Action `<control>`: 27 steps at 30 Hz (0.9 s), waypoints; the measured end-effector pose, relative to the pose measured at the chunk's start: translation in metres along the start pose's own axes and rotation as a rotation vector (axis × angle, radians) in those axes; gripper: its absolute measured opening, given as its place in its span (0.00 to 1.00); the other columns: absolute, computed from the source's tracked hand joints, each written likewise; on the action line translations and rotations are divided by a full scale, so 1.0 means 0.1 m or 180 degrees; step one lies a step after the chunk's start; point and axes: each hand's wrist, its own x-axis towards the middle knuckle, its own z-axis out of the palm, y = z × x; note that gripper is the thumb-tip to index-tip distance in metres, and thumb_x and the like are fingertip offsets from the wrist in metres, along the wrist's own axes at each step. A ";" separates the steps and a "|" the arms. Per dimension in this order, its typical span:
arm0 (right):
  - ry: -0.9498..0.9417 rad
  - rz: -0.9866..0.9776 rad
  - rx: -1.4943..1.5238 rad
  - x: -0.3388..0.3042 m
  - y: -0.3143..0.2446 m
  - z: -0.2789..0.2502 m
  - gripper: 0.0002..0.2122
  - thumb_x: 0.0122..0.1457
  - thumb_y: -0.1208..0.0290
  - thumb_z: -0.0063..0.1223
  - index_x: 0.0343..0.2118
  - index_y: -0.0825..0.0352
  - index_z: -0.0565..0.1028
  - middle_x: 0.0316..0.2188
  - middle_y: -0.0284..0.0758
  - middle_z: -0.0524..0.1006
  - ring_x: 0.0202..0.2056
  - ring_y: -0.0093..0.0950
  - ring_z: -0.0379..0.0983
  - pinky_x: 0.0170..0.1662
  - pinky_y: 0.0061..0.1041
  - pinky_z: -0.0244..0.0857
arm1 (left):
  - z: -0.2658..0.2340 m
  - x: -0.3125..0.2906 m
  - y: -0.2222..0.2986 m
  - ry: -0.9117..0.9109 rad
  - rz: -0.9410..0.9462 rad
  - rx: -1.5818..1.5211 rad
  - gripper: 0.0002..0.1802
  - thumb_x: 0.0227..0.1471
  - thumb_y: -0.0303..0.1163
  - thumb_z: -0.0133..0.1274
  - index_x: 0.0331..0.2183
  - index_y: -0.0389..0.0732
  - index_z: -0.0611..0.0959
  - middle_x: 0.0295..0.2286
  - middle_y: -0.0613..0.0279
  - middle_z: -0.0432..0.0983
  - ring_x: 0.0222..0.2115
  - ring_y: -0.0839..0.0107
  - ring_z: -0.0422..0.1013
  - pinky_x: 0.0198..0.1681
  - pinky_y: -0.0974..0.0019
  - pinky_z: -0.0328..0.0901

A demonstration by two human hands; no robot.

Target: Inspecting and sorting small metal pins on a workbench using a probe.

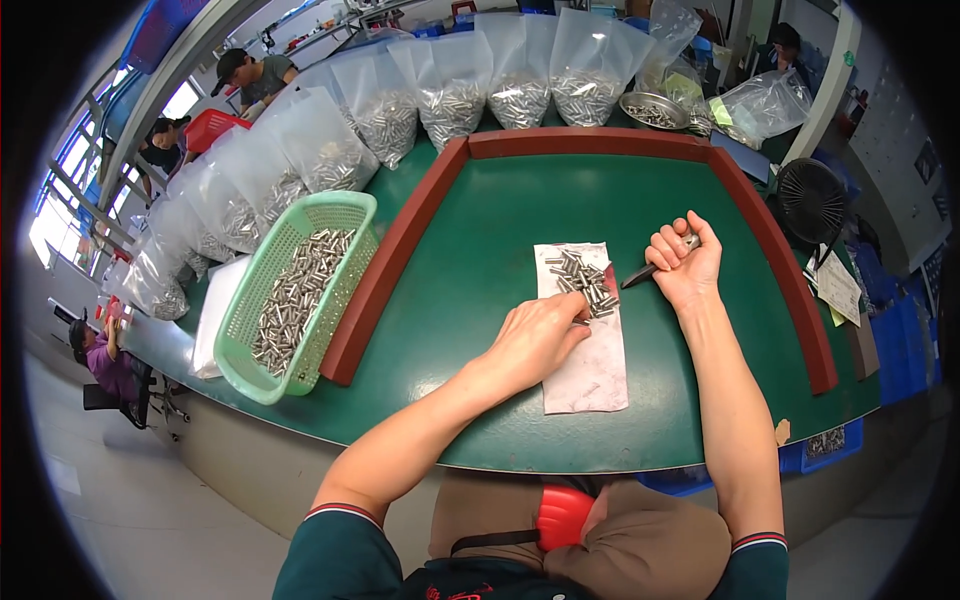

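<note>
A pale, stained cloth (585,370) lies on the green tabletop, with a small pile of short metal pins (578,272) near its far end. My left hand (535,345) rests over the cloth, fingers curled together at the near edge of the pile; whatever they pinch is hidden. To the right of the cloth, my right hand (688,265) is raised a little, palm side up. Its fingers close around a black pointed tool (640,275), whose tip points left toward the pins. A shiny metal end (691,241) shows between the thumb and forefinger.
A dark red raised border (590,143) frames the work area. Left of it stands a green basket (225,330) filled with metal pins. Clear bags (455,100) of pins line the back and left. A metal bowl (655,110) and black fan (811,200) stand right. Other people work farther off.
</note>
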 end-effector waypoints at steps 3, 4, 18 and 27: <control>0.0003 -0.0021 -0.0042 0.00 0.00 0.00 0.14 0.53 0.65 0.43 0.13 0.62 0.65 0.06 0.25 0.51 0.10 0.18 0.43 0.14 0.18 0.40 | -0.01 -0.01 -0.04 0.0001 0.0041 -0.0046 0.08 0.43 0.28 0.53 0.27 0.35 0.73 0.21 0.52 0.72 0.23 0.57 0.69 0.26 0.61 0.62; -0.0008 -0.0038 -0.0056 0.00 -0.01 -0.01 0.14 0.53 0.65 0.43 0.13 0.62 0.65 0.06 0.25 0.51 0.10 0.18 0.43 0.14 0.18 0.40 | -0.01 0.00 -0.04 0.0022 0.0120 -0.0111 0.07 0.44 0.27 0.52 0.27 0.35 0.72 0.20 0.52 0.71 0.21 0.60 0.69 0.25 0.63 0.62; -0.0041 0.0022 -0.0049 0.04 -0.02 -0.05 0.14 0.53 0.64 0.43 0.13 0.62 0.66 0.06 0.26 0.52 0.10 0.18 0.44 0.14 0.18 0.41 | -0.16 0.01 -0.17 -0.0526 -0.1887 -0.4731 0.08 0.53 0.30 0.46 0.34 0.37 0.72 0.24 0.65 0.67 0.16 0.86 0.51 0.17 0.82 0.48; -0.0016 0.0026 -0.0015 0.02 -0.01 -0.05 0.14 0.52 0.64 0.43 0.13 0.62 0.66 0.06 0.26 0.52 0.10 0.18 0.44 0.14 0.18 0.40 | -0.14 0.00 -0.20 -0.0552 -0.1849 -0.4665 0.09 0.54 0.32 0.44 0.33 0.36 0.73 0.23 0.65 0.66 0.16 0.85 0.51 0.17 0.81 0.49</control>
